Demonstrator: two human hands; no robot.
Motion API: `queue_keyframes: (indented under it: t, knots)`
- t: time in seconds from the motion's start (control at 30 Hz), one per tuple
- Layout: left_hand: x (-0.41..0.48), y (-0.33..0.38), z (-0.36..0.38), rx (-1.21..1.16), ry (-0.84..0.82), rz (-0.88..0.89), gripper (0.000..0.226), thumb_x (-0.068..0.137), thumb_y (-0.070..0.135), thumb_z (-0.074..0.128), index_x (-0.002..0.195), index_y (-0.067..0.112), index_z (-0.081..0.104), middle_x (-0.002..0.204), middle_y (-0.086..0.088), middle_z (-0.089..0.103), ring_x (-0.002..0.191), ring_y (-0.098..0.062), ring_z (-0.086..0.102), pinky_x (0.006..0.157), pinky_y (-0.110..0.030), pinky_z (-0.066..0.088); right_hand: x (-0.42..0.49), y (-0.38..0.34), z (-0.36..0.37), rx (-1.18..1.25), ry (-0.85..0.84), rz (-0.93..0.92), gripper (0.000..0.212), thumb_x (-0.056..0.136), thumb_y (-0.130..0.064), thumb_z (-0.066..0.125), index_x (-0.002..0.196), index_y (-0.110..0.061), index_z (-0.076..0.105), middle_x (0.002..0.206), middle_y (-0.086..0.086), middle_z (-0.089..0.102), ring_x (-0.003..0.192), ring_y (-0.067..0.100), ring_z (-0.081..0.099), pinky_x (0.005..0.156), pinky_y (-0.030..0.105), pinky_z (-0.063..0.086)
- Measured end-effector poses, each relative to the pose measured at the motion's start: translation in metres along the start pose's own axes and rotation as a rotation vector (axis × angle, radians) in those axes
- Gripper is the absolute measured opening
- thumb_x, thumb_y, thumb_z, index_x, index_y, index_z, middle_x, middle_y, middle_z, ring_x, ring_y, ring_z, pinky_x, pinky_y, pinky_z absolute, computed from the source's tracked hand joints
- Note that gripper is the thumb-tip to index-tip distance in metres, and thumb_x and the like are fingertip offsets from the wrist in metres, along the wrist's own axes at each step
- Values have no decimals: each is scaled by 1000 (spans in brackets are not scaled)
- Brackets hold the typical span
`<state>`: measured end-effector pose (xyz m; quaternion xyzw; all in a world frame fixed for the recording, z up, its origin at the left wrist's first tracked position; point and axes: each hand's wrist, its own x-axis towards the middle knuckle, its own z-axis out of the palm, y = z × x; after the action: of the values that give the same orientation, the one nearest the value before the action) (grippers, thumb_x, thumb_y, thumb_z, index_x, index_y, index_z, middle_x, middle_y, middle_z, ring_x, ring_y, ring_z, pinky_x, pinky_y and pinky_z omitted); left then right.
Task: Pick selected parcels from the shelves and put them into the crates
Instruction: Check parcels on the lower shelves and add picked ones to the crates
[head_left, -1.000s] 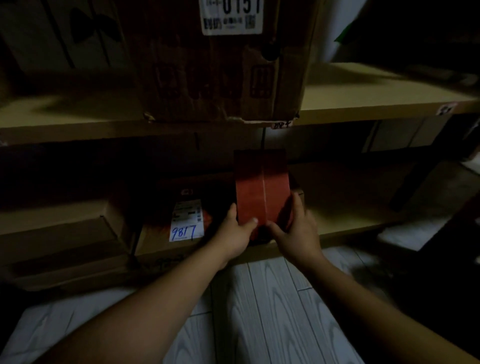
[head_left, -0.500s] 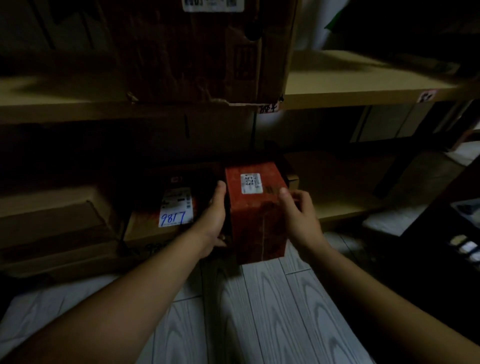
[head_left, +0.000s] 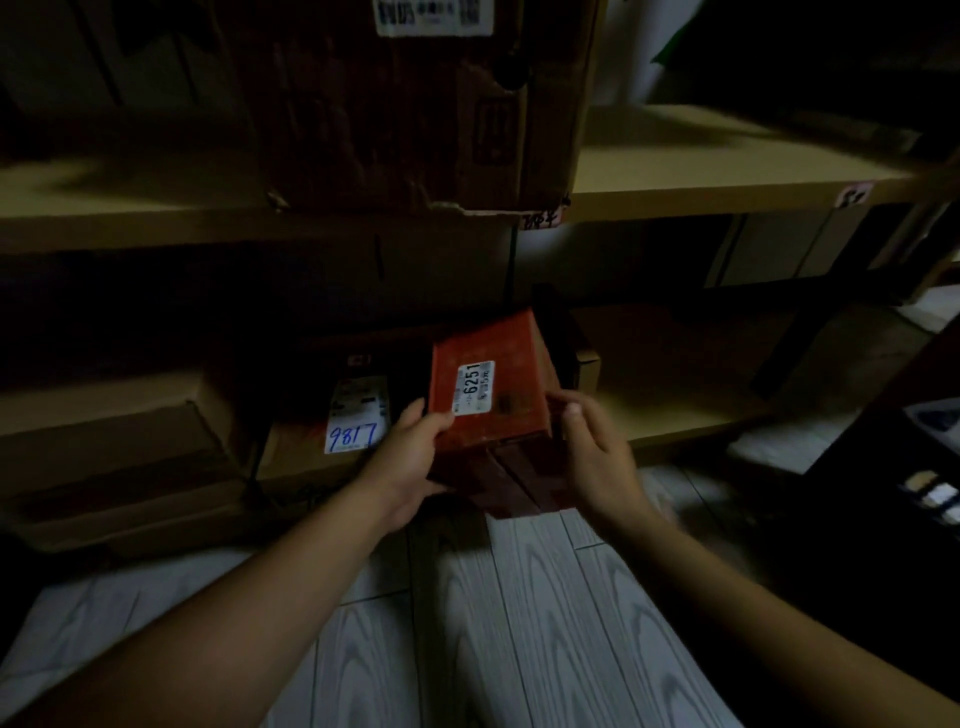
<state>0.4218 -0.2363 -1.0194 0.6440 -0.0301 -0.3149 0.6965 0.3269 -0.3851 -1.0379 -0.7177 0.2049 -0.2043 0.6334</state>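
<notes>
A red parcel (head_left: 501, 384) with a white label reading 6251 is held in the air in front of the bottom shelf (head_left: 691, 415). My left hand (head_left: 415, 457) grips its left side, thumb on the labelled face. My right hand (head_left: 597, 457) holds its right side with fingers curled round the edge. The parcel is tilted, label face up toward me. No crate is in view.
A cardboard box labelled 9817 (head_left: 358, 421) sits on the bottom shelf left of the parcel, with more brown boxes (head_left: 114, 447) further left. A large carton (head_left: 405, 104) stands on the shelf above. Pale wood-grain floor (head_left: 519, 623) lies below; a dark object is at the right edge.
The red parcel has come out of the bottom shelf toward me and turned so its labelled face shows. Both hands shifted from its front bottom edge to its sides.
</notes>
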Motion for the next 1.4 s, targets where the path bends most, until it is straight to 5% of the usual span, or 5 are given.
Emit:
queue_keyframes:
  t: [0.33, 0.53, 0.77, 1.0, 1.4]
  knots:
    - [5, 31, -7, 613, 181, 80, 84, 69, 69, 60, 140, 29, 38, 135, -3, 47, 118, -26, 51, 98, -37, 44, -1, 12, 20, -403, -195, -156, 52, 101, -36, 41, 150, -39, 25, 158, -14, 21, 144, 8, 19, 116, 48, 28]
    - [3, 29, -7, 343, 104, 116, 24, 93, 39, 53, 113, 26, 48, 106, 2, 65, 94, -14, 62, 76, -28, 50, 4, 12, 12, -265, -109, -77, 80, 79, -64, 58, 147, -48, 19, 152, -12, 21, 138, 23, 34, 100, 50, 47]
    - [-1, 30, 11, 295, -6, 258, 35, 102, 34, 33, 133, 35, 49, 133, 9, 53, 116, -6, 48, 94, -29, 40, 6, 7, 8, -127, 100, -123, 111, 67, -41, 81, 145, -52, 3, 154, -4, 24, 138, 16, 31, 106, 50, 39]
    - [9, 20, 16, 374, -81, 224, 42, 101, 17, 39, 141, 30, 40, 129, 9, 45, 98, 2, 48, 60, -3, 42, 16, -6, -9, -399, 102, -176, 79, 73, -28, 80, 137, -41, 36, 152, -9, 9, 136, 21, 24, 103, 47, 42]
    - [23, -13, 13, 358, 76, -105, 60, 90, 38, 58, 141, 16, 34, 118, -3, 55, 92, -17, 56, 70, -27, 47, 15, 21, -40, -51, 252, -16, 65, 71, -31, 80, 123, -37, 41, 139, 2, 35, 123, 20, 45, 88, 44, 55]
